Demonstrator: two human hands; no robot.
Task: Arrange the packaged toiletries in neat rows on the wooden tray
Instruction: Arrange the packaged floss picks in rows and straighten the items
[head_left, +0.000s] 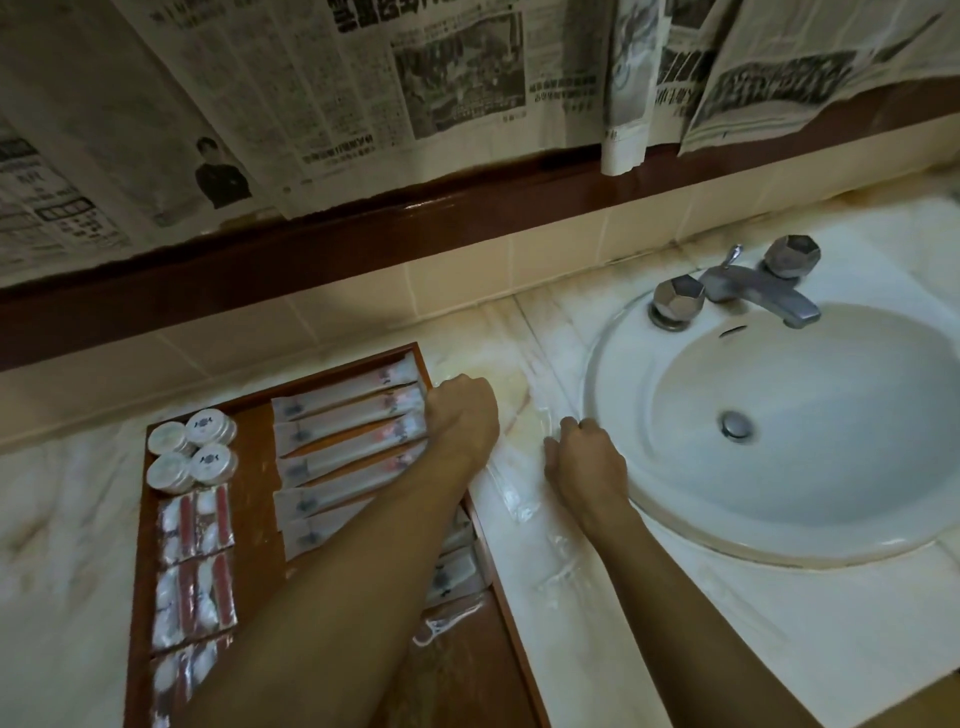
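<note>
The wooden tray lies on the marble counter at the left. Its far left corner carries round white soap packets. Below them runs a column of clear packets with red strips. Long white packets lie in a row across the middle, partly under my left forearm. My left hand sits at the tray's right rim against the ends of those long packets, fingers curled under and hidden. My right hand rests on the counter beside the sink, fingers curled at the edge of a clear plastic packet.
A white sink basin with a metal faucet fills the right side. Newspaper sheets hang over a dark wooden ledge behind the tiled backsplash. Another clear wrapper lies near the tray's lower right.
</note>
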